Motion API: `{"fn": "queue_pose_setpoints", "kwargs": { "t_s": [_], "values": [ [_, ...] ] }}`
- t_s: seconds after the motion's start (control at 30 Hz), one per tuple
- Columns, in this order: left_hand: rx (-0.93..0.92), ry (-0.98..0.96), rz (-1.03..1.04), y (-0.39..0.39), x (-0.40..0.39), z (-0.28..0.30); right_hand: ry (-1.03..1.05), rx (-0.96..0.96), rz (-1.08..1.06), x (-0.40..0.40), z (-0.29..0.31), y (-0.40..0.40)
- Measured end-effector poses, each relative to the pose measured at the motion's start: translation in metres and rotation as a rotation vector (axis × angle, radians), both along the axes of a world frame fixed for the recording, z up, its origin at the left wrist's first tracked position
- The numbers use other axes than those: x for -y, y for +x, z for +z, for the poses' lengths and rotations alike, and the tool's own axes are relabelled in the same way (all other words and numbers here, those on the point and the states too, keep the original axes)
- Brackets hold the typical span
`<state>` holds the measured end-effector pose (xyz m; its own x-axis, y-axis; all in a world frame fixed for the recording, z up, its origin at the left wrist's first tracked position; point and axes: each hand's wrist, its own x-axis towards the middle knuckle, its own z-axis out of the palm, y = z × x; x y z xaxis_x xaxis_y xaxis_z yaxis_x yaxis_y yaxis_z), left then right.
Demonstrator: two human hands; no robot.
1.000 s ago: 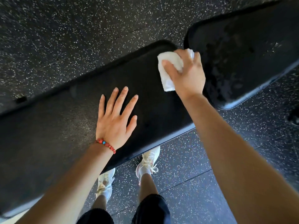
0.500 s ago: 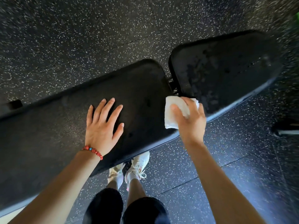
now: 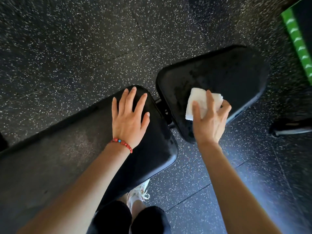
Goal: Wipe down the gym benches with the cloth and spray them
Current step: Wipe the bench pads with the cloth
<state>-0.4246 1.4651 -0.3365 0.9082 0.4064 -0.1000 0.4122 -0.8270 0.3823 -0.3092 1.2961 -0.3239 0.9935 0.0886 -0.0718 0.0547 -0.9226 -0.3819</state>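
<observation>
A black gym bench runs from lower left to upper right in two pads. The long back pad fills the lower left; the shorter seat pad, wet and streaked, lies upper right across a narrow gap. My left hand, with a red bead bracelet at the wrist, rests flat with fingers spread on the right end of the long pad. My right hand presses a folded white cloth onto the near left part of the seat pad. No spray bottle is in view.
Black speckled rubber floor surrounds the bench. A green-edged object sits at the upper right corner, and a dark metal foot or bar lies on the floor at right. My legs and white shoes stand below the long pad.
My right hand has carried the cloth from the end of the long pad across the gap onto the seat pad. My left hand has slid right to the long pad's end. The view shifted right.
</observation>
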Motion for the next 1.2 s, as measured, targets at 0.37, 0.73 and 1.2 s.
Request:
{"fn": "queue_pose_setpoints", "kwargs": {
  "t_s": [0.37, 0.73, 1.2],
  "values": [
    [-0.073, 0.119, -0.036, -0.002, 0.004, -0.018, -0.148, 0.077, 0.206, -0.035, -0.013, 0.048],
    [-0.057, 0.143, -0.006, 0.0, 0.007, -0.019, -0.095, 0.03, 0.43, 0.016, -0.01, 0.027],
    [-0.054, 0.131, 0.307, 0.001, 0.043, -0.013, -0.076, 0.052, 0.584, -0.036, -0.017, 0.039]
  ]
}}
